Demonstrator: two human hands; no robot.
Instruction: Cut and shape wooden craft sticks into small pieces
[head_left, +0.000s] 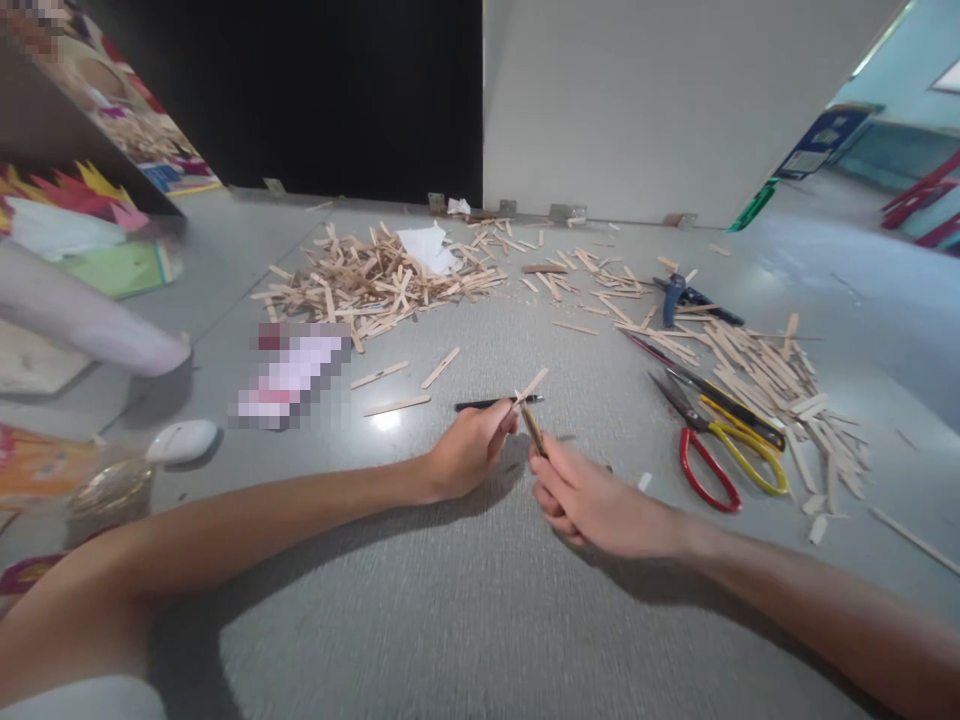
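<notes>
Near the middle of the grey surface, my left hand (469, 450) is closed on a wooden craft stick (535, 382), which points up and to the right. My right hand (589, 495) grips a slim yellow-and-dark tool (535, 432) with a pointed tip; its exact kind is hard to make out. The tool's tip meets or overlaps the stick just beyond my left fingers. Behind my left hand lies a black pen (480, 404), partly covered by the fingers. Loose craft sticks (397, 405) lie to the left of it.
A large heap of craft sticks (360, 280) with white paper (429, 247) stands at the back. To the right are scissors (694, 420), blue-handled pliers (673, 298) and scattered stick pieces (757, 360). A white earbud case (184, 441) sits left. A dark panel (337, 100) closes off the back.
</notes>
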